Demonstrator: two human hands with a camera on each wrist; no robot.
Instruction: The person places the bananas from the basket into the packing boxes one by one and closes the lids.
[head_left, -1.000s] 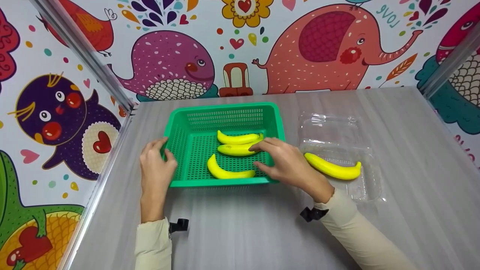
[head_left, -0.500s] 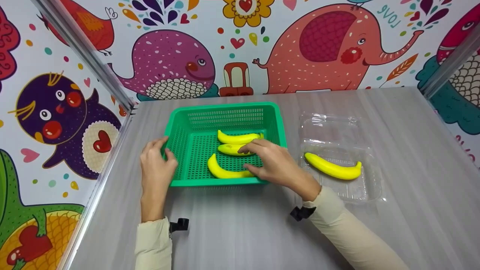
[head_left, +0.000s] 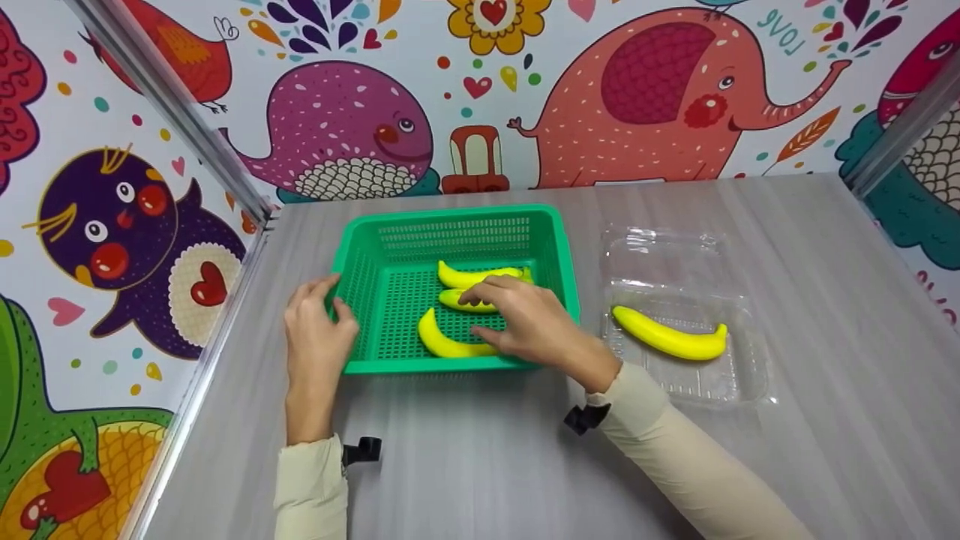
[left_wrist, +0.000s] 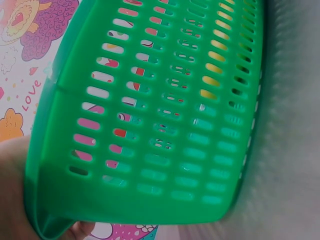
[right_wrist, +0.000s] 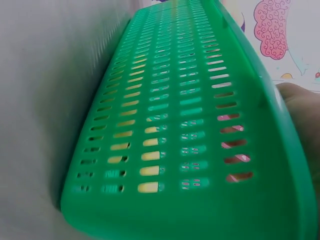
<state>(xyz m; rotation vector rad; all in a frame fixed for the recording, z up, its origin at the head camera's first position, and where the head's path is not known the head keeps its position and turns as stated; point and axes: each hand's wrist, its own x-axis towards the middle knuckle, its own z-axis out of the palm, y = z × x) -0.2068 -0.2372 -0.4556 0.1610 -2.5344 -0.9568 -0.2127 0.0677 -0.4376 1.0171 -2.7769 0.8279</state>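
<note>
A green plastic basket [head_left: 457,364] with slotted walls sits on the table, several yellow bananas inside. Two bananas lie side by side at the back, the rear banana [head_left: 472,276] partly behind the nearer banana [head_left: 459,301]. A curved banana [head_left: 442,341] lies by the front wall. My left hand [head_left: 319,326] holds the basket's left rim; in the left wrist view part of that hand [left_wrist: 12,192] shows beyond the rim. Over the basket's right side, my right hand [head_left: 529,319] has thumb and fingers apart, nothing visible between them. It covers the right ends of the bananas.
To the right lies an unfolded clear plastic clamshell box [head_left: 754,367], with one banana [head_left: 671,335] in its near half. Behind the grey table [head_left: 465,465] rises a wall [head_left: 585,67] of printed cartoon animals; another patterned wall [head_left: 45,360] stands on the left.
My right hand has moved left over the bananas, thumb and fingers still apart. The left hand stays on the basket's rim, and the basket and bananas have hardly moved.
</note>
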